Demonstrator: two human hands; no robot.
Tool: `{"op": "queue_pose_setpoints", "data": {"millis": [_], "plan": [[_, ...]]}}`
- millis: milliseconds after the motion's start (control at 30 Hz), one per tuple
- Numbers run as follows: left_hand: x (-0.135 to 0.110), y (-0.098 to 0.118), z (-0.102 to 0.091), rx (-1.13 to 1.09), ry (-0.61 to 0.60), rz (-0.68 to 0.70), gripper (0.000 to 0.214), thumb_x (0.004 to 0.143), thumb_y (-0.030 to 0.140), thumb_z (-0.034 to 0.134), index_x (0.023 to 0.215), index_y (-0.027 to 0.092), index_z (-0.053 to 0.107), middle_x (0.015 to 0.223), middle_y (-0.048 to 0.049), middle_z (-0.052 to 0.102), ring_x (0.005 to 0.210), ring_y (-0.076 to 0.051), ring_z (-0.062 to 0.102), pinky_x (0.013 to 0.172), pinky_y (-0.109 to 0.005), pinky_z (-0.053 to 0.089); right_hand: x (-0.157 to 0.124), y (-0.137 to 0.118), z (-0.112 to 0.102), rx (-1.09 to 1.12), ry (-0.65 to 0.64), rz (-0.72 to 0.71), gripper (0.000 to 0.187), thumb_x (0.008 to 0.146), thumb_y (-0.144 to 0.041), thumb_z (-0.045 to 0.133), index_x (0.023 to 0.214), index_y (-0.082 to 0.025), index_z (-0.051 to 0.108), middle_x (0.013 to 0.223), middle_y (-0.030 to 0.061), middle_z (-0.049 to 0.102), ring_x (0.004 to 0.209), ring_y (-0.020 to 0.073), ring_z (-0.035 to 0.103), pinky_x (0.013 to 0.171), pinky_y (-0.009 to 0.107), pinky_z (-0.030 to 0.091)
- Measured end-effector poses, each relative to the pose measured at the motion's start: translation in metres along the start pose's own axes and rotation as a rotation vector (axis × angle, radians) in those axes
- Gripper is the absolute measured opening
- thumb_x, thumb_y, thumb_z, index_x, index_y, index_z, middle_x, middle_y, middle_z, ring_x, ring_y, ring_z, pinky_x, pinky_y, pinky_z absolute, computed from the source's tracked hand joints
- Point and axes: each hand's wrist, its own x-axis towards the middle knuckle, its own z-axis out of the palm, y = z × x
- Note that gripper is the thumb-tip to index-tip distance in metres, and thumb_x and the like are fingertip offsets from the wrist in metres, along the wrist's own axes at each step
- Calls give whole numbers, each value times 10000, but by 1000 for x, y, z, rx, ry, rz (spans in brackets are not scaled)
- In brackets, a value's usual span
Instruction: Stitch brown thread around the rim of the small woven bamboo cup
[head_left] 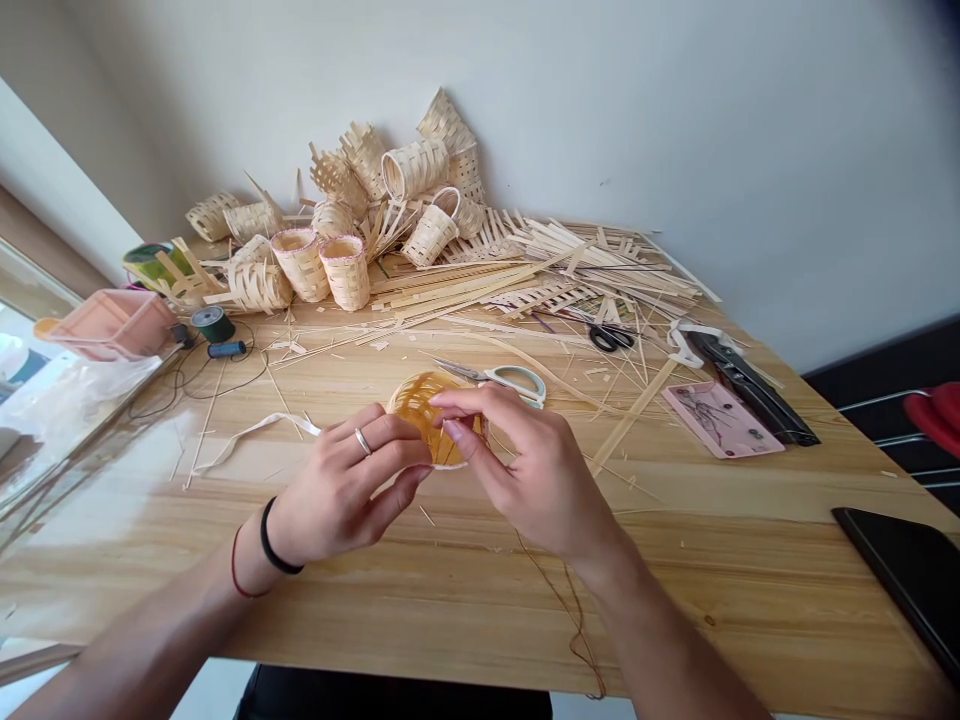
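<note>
A small woven bamboo basket (pixel 420 398), its open mouth facing me, lies between my hands over the table. My left hand (pixel 349 475) is closed on its near left rim, with thumb and fingers gripping the edge. At the right side of the mouth, my right hand (pixel 525 470) pinches a thin needle-like piece between thumb and forefinger; its ends are hard to make out. Brown thread (pixel 574 610) trails below the right hand towards the table's front edge. Behind the basket lie scissors (pixel 517 380) with pale handles, partly covered by my right hand.
Bamboo baskets (pixel 345 272) and loose bamboo strips (pixel 465 285) are heaped along the wall. Thread spools (pixel 213 323) and a pink bin (pixel 112 325) stand left. Black-handled scissors (pixel 611 338), a pink tray (pixel 721 420) and a black stapler-like tool (pixel 750 385) lie right.
</note>
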Motion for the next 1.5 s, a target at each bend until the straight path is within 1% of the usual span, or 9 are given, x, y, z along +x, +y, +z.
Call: {"op": "queue_pose_setpoints", "data": {"millis": [200,367,533,633,800,1000,1167,1300,1500], "plan": [[0,1,0,-8,5,12,144,956,87,630,1072,171,616,939,-56,722,815,-161,634,716,-293,534,-1,-1,2,6,55,13,193,1002,-101,636,1143,-218,697,1044,39,789,941,184,740,878,354,591],[1,2,-1,-1,-2,8,150,968,110,611,1097,186,618,938,-47,733,814,-163,655,714,-297,542,0,-1,2,5,59,5,207,996,-90,635,1121,-238,707,1044,30,802,951,195,752,876,370,598],[0,0,-1,8,9,-7,191,975,116,608,1152,187,605,964,-52,734,837,-172,659,738,-309,549,1,-2,0,18,0,-38,245,991,-79,607,1149,-242,698,1036,41,805,938,215,739,886,415,581],[-2,0,-1,-5,-2,-13,240,967,107,621,1196,174,594,1002,-67,731,845,-174,638,754,-316,552,1,-3,-1,28,-36,-55,247,996,-81,592,1152,-238,701,1019,48,802,908,213,720,860,418,559],[-2,1,-1,-16,-7,-31,219,966,114,613,1177,168,591,978,-65,716,806,-167,611,721,-310,544,2,-3,-5,76,-98,-75,243,988,-73,616,1153,-222,712,946,23,793,842,193,704,856,411,526],[-2,-1,-2,-28,-7,-55,285,970,121,618,1248,178,603,985,-58,707,840,-168,634,765,-306,549,1,-2,-3,60,26,-31,195,992,-74,650,1092,-223,727,1023,23,806,954,180,727,901,371,542],[-2,0,-3,-21,-4,-74,305,975,127,616,1278,160,609,989,-60,701,848,-164,634,764,-295,544,1,-1,0,61,40,-21,187,999,-53,643,1086,-197,726,1013,24,799,954,152,732,878,314,556],[-1,0,-4,-47,-3,-87,281,972,125,624,1250,163,618,989,-56,697,862,-160,625,779,-293,542,1,0,1,28,50,-54,178,990,-58,668,1078,-202,722,996,16,794,939,155,727,882,321,551],[0,0,-6,-85,-2,-123,178,961,96,628,1124,158,661,975,-57,697,875,-151,639,791,-280,543,0,1,2,35,59,-49,177,988,-52,667,1070,-201,718,996,20,784,944,158,717,883,314,551]]}}
